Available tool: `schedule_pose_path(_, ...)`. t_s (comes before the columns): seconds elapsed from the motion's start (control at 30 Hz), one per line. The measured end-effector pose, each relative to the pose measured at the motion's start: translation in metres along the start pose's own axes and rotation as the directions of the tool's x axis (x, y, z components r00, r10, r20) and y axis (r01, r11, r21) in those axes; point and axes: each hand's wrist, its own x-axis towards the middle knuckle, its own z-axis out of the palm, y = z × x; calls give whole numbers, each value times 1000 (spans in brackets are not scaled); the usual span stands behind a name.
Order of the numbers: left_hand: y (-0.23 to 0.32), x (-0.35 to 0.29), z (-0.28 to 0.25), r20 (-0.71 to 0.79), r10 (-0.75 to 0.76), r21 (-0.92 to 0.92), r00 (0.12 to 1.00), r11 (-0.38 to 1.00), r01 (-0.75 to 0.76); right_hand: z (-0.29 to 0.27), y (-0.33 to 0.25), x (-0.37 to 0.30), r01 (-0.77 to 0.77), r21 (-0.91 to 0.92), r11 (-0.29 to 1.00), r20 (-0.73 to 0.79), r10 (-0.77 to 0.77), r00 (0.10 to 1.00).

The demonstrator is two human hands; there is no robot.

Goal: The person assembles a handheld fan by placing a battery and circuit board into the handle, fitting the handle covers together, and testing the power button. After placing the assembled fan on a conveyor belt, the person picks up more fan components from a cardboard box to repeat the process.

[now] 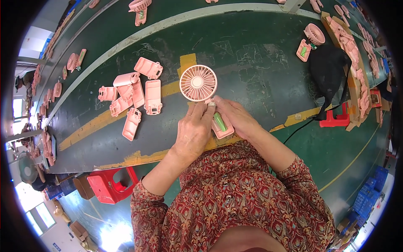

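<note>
A pink handheld fan lies in front of me, its round slatted head pointing away from me. Its opened pink handle shell lies nearest my body, with a green cylindrical battery inside. My left hand presses its fingers at the neck between head and handle. From the other side, my right hand closes on the same neck with its fingertips. What lies under the fingertips is mostly hidden. Left of the fan is a loose pile of pink handle shells.
A black bag sits at the right, beside a long cardboard box of pink parts. Another opened fan lies near the bag. Red stools stand below the table edge. A pale rail crosses the far side.
</note>
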Motion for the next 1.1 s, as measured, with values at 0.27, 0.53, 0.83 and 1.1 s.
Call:
schedule_pose_path(0.27,-6,-8,6,-64,26,-44,998,999,-29,2,-6,-2,0,-50,999,-32,-2,999)
schedule_pose_path(0.53,-7,-12,9,-140,-9,-74,990,997,-2,-6,-3,0,-25,-51,998,14,25,1000)
schedule_pose_path(0.83,-1,-2,2,-43,-48,-11,998,999,48,-5,-6,-10,-18,48,999,64,14,998)
schedule_pose_path(1.1,-4,6,-5,135,35,9,990,999,-37,-8,-4,-11,86,-132,987,203,-58,977)
